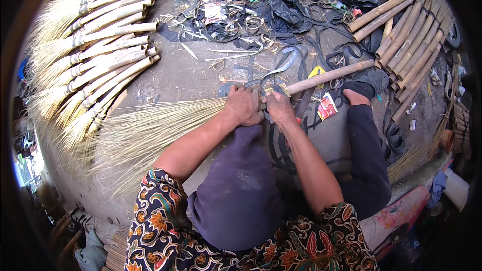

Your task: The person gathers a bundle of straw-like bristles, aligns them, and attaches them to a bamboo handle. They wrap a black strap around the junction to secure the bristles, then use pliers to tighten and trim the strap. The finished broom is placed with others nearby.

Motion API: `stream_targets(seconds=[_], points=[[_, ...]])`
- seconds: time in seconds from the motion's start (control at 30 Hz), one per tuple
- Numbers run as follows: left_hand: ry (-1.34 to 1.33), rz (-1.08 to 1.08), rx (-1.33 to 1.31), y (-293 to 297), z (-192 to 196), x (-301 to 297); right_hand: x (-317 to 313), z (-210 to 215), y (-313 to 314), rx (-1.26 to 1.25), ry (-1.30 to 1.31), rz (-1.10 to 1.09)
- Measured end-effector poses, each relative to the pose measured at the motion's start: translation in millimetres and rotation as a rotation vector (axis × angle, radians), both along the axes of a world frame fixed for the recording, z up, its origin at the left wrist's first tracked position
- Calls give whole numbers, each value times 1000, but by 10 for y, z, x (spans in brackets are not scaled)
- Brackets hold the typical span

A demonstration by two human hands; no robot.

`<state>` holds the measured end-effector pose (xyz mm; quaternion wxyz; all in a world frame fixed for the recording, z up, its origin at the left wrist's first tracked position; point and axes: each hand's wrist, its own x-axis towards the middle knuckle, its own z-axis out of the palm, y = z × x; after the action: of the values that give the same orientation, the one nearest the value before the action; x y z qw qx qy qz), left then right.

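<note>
A straw broom lies across in front of me, its pale bristles (160, 120) fanning out to the left and its wooden handle (331, 77) pointing right. Around the bristles, close to the handle, my left hand (243, 105) is closed, with the knuckles up. Just right of it, my right hand (279, 109) is closed at the neck of the broom on a dark rubber strip (274, 90); its fingertips are partly hidden. My raised knee, in dark trousers (246, 140), is right under the hands.
Finished brooms (110, 35) lie stacked at the left. More bamboo handles (414, 40) are piled at the right, near my foot (364, 90). Dark strips and scraps (281, 15) litter the far floor. A red packet (327, 107) lies below the handle.
</note>
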<state>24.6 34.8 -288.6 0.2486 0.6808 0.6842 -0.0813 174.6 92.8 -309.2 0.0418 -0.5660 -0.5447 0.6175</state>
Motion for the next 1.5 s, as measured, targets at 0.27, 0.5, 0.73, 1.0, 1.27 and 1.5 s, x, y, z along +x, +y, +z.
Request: stream_targets(seconds=[0.27, 0.5, 0.73, 1.0, 1.27, 1.5], points=[[11, 125, 77, 27, -295, -17, 13, 58, -149, 4, -13, -25], [-493, 58, -579, 323, -79, -219, 361, 131, -346, -105, 165, -113], [-25, 128, 168, -124, -76, 65, -55, 283, -68, -54, 30, -58], [-385, 52, -254, 169, 15, -227, 155, 478, -192, -298, 146, -172], [-167, 132, 53, -217, -115, 104, 113, 319, -216, -289, 101, -170], [39, 59, 164, -140, -208, 76, 107, 378, -277, -512, 205, -338]])
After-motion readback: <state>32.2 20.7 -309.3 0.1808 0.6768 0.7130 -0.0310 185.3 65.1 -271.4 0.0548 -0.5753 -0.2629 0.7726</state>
